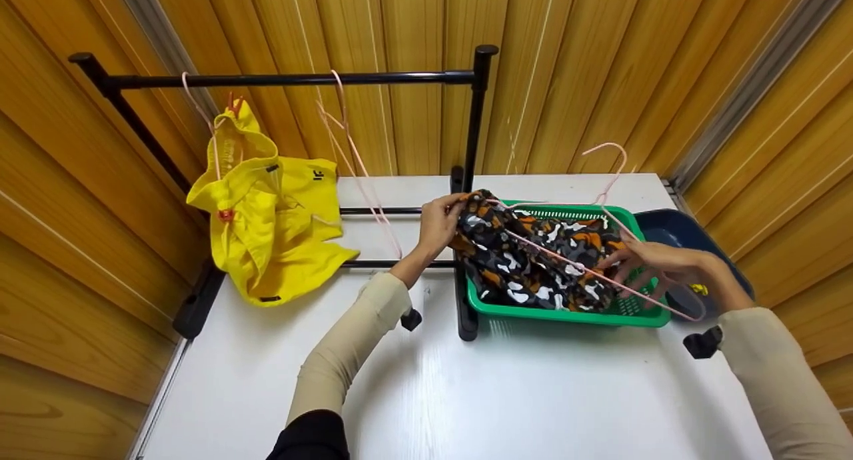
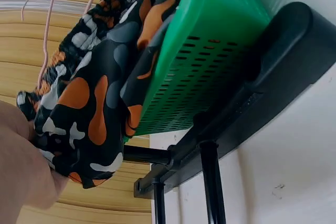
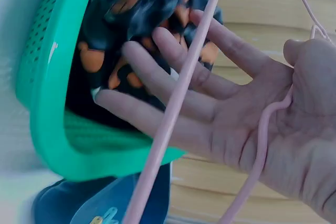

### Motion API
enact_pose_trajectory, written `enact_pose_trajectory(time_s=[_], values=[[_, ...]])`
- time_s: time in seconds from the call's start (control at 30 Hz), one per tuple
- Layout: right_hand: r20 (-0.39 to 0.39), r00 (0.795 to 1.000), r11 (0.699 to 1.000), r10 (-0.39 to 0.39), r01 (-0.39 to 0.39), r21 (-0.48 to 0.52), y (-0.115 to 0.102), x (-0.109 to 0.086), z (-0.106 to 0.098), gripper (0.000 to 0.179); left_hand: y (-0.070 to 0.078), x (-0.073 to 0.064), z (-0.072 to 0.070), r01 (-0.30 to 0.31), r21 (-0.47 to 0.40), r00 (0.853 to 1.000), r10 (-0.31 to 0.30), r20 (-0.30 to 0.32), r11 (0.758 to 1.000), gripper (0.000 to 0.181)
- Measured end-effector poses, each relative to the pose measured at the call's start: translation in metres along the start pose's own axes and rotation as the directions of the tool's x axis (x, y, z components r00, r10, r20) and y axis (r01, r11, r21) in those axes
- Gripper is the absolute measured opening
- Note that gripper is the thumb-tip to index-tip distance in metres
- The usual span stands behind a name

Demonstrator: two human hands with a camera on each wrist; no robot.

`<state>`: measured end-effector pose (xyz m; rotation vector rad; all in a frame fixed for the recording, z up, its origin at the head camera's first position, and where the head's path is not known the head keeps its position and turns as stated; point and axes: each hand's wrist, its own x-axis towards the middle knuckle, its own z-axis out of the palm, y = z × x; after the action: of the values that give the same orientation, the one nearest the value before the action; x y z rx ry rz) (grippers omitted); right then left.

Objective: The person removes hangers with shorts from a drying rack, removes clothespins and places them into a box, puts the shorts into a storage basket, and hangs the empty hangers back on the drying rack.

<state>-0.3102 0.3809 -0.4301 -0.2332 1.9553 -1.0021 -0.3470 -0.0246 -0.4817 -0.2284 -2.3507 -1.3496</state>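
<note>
A garment with a black, grey, orange and white camouflage print [image 1: 533, 260] lies partly in a green basket [image 1: 486, 303]. My left hand [image 1: 440, 223] grips its gathered edge at the basket's left end. A pink hanger [image 1: 616, 173] stretches over the garment, its left end at the cloth near my left hand and its hook pointing up. In the right wrist view, the thumb of my right hand [image 3: 236, 103] lies over the hanger's wire against the palm. The four fingers [image 3: 173, 87] are spread, reaching behind the hanger's long bar towards the cloth.
Yellow clothing [image 1: 250, 213] hangs on a pink hanger from the black rack [image 1: 286, 79]. Another pink hanger [image 1: 360, 167] hangs bare beside it. A dark blue basin [image 1: 666, 230], with small clothes pegs [image 3: 107, 216] inside, stands right of the basket on the white table [image 1: 466, 393].
</note>
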Motion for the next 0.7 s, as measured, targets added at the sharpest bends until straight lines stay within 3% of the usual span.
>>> enact_pose_trajectory(time_s=[0.1,0.23,0.33,0.4,0.5,0.57,0.6,0.63,0.67,0.7], values=[[0.100,0.993,0.993,-0.061,0.050,0.110,0.009,-0.004,-0.005,0.085,-0.002,0.000,-0.001,0.070,0.073,0.998,-0.069,-0.009,0.995,0.019],[0.216,0.957,0.954,-0.193,0.132,0.270,0.020,-0.008,-0.013,0.080,-0.004,-0.001,0.000,0.162,0.100,0.987,-0.161,-0.023,0.982,0.020],[0.236,0.935,0.919,-0.263,0.169,0.355,0.027,-0.010,-0.017,0.077,-0.001,-0.002,0.003,0.221,0.072,0.975,-0.218,-0.045,0.973,0.020],[0.224,0.934,0.915,-0.278,0.186,0.359,0.030,-0.011,-0.017,0.077,0.004,-0.004,0.007,0.243,0.037,0.969,-0.241,-0.051,0.969,0.020],[0.180,0.947,0.933,-0.264,0.203,0.298,0.031,-0.015,-0.016,0.077,0.018,-0.010,0.016,0.209,-0.030,0.977,-0.209,-0.028,0.978,0.022],[0.134,0.959,0.951,-0.249,0.217,0.219,0.030,-0.017,-0.013,0.078,0.027,-0.015,0.023,0.125,-0.055,0.990,-0.121,0.073,0.991,0.028],[0.104,0.965,0.959,-0.241,0.221,0.179,0.029,-0.018,-0.012,0.079,0.031,-0.018,0.026,0.070,-0.048,0.985,-0.062,0.159,0.996,0.033],[0.072,0.969,0.964,-0.238,0.226,0.141,0.027,-0.018,-0.010,0.080,0.034,-0.021,0.030,0.008,-0.037,0.963,0.003,0.268,0.999,0.039],[0.039,0.971,0.967,-0.235,0.230,0.106,0.024,-0.019,-0.009,0.081,0.037,-0.024,0.033,-0.064,-0.016,0.918,0.065,0.392,0.998,0.044],[0.008,0.972,0.969,-0.236,0.235,0.073,0.022,-0.019,-0.007,0.083,0.037,-0.028,0.037,-0.128,0.027,0.845,0.095,0.526,0.991,0.050]])
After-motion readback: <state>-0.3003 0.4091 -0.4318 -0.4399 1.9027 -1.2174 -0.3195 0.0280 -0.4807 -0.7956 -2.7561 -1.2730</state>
